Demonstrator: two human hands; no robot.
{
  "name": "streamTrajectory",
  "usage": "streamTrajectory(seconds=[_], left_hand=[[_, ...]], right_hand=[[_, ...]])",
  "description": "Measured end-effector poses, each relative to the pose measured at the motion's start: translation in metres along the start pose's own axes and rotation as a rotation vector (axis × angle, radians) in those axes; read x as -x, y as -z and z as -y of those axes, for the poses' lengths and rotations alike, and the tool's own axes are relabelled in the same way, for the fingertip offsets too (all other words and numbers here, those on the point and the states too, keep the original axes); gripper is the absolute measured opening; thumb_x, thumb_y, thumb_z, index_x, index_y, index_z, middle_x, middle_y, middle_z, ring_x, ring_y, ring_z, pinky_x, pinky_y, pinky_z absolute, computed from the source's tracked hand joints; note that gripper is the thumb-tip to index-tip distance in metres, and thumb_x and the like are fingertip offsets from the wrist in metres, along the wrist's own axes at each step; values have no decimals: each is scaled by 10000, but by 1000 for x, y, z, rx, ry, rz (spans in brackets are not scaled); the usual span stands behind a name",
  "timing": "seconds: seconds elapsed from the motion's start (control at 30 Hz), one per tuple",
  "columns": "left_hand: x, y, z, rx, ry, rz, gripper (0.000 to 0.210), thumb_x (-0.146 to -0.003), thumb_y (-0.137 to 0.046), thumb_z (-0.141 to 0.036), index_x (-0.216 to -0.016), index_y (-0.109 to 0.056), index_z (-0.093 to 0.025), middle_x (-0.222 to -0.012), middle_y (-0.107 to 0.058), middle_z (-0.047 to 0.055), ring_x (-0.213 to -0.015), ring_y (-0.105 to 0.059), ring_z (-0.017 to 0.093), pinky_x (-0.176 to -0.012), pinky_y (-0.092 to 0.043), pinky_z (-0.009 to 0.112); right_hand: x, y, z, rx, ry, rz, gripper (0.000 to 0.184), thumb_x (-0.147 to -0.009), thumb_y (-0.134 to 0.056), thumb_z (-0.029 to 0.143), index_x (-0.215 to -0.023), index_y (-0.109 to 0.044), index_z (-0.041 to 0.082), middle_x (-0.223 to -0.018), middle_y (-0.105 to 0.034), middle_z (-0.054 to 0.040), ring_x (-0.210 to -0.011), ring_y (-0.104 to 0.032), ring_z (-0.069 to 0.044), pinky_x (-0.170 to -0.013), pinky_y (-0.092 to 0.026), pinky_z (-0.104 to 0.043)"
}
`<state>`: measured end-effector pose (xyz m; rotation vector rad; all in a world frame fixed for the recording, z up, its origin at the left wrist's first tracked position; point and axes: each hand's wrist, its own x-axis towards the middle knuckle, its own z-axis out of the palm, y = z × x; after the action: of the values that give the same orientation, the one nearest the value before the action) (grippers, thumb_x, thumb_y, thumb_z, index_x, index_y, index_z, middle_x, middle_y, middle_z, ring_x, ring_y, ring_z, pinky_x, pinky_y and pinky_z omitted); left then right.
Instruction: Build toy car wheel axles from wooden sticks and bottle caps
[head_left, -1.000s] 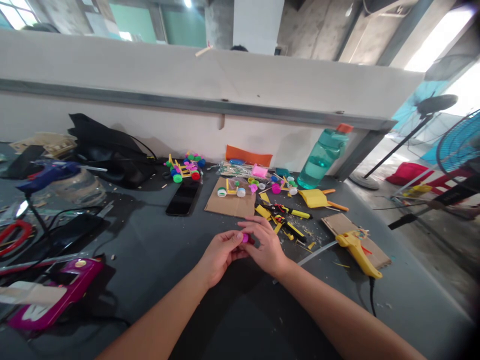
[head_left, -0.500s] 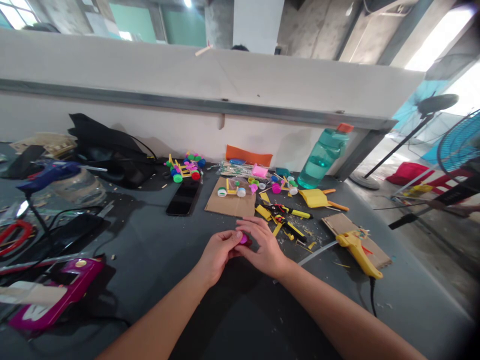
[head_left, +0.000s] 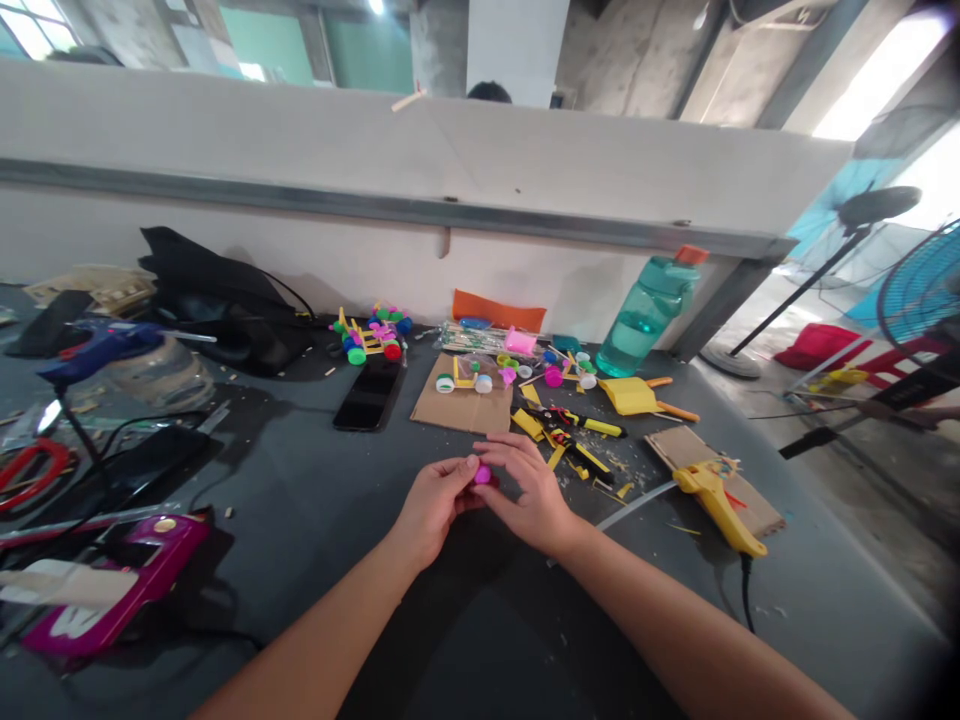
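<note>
A purple bottle cap (head_left: 482, 474) is between my two hands, above the dark table. My left hand (head_left: 439, 508) pinches it from the left with thumb and fingers. From the right, my right hand (head_left: 529, 492) curves round it, its thumb and fingertips at the cap's edge; part of that contact is hidden. Just beyond the hands lies a cardboard piece (head_left: 457, 413), and a small toy car (head_left: 466, 374) with bottle-cap wheels stands on it. Utility knives (head_left: 581, 445) and yellow scraps lie close by on the right.
A yellow glue gun (head_left: 716, 500) rests on cardboard at the right. Behind it stands a teal water bottle (head_left: 643, 310). A phone (head_left: 369, 395) and a colourful toy car (head_left: 369, 338) are left of centre. Farther left are a blue glue gun (head_left: 112, 345) and a magenta device (head_left: 142, 580).
The purple cap has shifted slightly left and shows more of its face between my fingers. Both hands stay in nearly the same place. Behind the partition, a person's head has risen a little.
</note>
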<state>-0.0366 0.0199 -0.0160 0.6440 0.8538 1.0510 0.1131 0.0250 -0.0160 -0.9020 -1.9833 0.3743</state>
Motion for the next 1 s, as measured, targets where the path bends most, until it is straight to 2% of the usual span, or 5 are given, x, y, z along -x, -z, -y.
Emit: streamTrajectory(seconds=[0.17,0.33,0.57,0.77,1.0], left_hand=[[1,-2,1,-12,55,50,304,-708,-713,-405,-767,-685,-109,-720,-666,58,-650,-594,127,-647,-493,269],[0,0,2,-18,12,16,247,-692,-738,-352,-715,-671,-115,-655,-629,20,-624,-580,104,-628,-484,238],[0,-2,2,-16,44,65,263,-710,-721,-365,-784,-686,-115,-745,-643,39,-675,-584,115,-645,-488,255],[-2,-1,0,14,-10,18,222,-684,-747,-327,-721,-670,-122,-651,-593,-9,-595,-530,75,-614,-461,226],[0,-1,0,-26,37,109,226,-710,-723,-342,-728,-669,-123,-700,-627,23,-659,-568,109,-644,-470,253]], right_hand=[[0,0,-1,-3,-67,-73,169,-755,-689,256,-889,-589,229,-1049,-658,-59,-1097,-527,-229,-931,-444,-434],[0,0,-1,2,-44,-5,336,-768,-673,268,-1083,-564,226,-1150,-622,-77,-1140,-503,-237,-955,-430,-446],[1,-1,-5,15,-57,-57,121,-787,-657,245,-904,-625,234,-1015,-677,-46,-1098,-530,-240,-926,-449,-446],[0,-1,-4,0,-34,27,335,-796,-643,246,-1123,-576,229,-1130,-639,-64,-1139,-504,-227,-955,-437,-425],[0,-3,-7,18,-47,-14,204,-766,-660,210,-966,-629,237,-1035,-677,-43,-1095,-533,-235,-929,-450,-435]])
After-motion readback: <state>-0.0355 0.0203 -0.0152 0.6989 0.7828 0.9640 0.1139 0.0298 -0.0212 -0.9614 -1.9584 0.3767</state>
